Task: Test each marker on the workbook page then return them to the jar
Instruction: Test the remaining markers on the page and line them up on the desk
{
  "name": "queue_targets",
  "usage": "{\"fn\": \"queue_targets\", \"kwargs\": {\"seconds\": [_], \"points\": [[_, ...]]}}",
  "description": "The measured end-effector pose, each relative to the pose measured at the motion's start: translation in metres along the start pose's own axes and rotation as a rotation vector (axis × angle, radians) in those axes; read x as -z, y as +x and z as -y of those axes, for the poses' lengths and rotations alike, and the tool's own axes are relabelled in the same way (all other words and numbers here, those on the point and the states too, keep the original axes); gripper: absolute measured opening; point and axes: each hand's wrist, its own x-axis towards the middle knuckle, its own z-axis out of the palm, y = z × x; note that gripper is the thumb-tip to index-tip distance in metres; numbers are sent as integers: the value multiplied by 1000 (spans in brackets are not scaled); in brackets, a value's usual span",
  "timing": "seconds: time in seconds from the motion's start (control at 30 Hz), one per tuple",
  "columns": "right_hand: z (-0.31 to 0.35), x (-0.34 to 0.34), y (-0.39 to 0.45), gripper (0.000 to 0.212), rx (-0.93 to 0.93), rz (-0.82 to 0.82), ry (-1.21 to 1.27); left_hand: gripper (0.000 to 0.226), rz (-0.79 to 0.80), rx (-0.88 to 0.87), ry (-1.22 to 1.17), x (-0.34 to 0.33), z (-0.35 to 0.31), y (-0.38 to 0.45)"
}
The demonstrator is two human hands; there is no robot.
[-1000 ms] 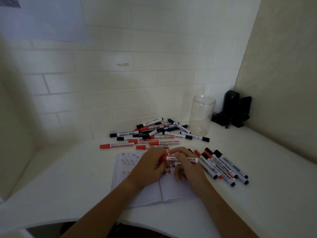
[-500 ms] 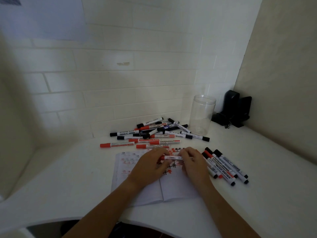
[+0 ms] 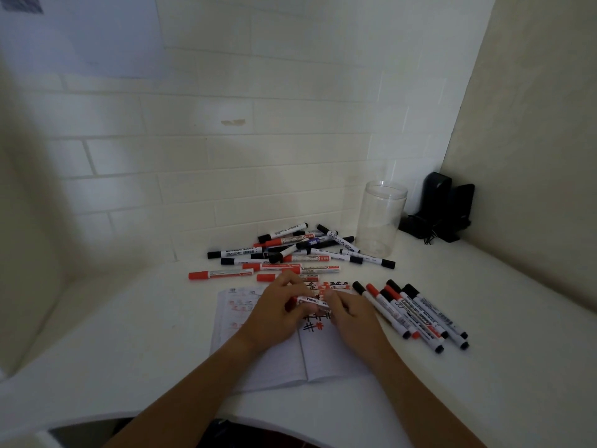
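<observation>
An open workbook (image 3: 274, 360) lies on the white desk, its right page marked with red and black hash scribbles (image 3: 312, 326). Above that page both hands hold one red marker (image 3: 311, 300) crosswise. My left hand (image 3: 279, 313) grips its left, red-capped end and my right hand (image 3: 350, 313) pinches its right end. A heap of red and black markers (image 3: 290, 250) lies behind the workbook. A row of several markers (image 3: 410, 312) lies to the right of it. The clear jar (image 3: 381, 218) stands upright at the back right with nothing in it.
A tiled wall runs along the back and a plain wall closes the right side. A black device (image 3: 442, 208) with a cable sits in the back right corner beside the jar. The desk's curved front edge (image 3: 161, 412) is near my body.
My right hand slid left along the marker toward my left hand, so less of the barrel shows between them. The marker stays over the scribbled page.
</observation>
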Motion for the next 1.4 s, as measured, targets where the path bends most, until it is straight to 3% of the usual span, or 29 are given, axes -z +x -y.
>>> {"fn": "queue_targets", "kwargs": {"seconds": [0.27,0.4,0.47,0.6,0.8,0.9,1.1,1.27,1.4], "points": [[-4,-2,0,51,40,0,-44,6,47,2,70,0,3,0],[-1,-1,-1,43,69,-27,-17,6,35,-18,71,-1,1,0],[0,0,0,35,132,-54,-40,12,39,-14,49,-1,-1,0],[-8,5,5,18,201,-48,-335,38,75,41,39,-1,-1,-2],[-4,1,-1,17,368,91,-430,57,113,90,-30,-2,-1,-2],[-7,2,2,17,253,52,-519,54,-22,94,123,-6,6,-1],[-21,26,4,15,-65,-165,-644,22,-166,139,377,-11,15,-2],[-23,25,7,28,-43,-277,-696,16,-119,84,465,-15,15,-4],[-28,21,8,21,-52,-293,-731,16,-124,125,452,-11,13,4]]}}
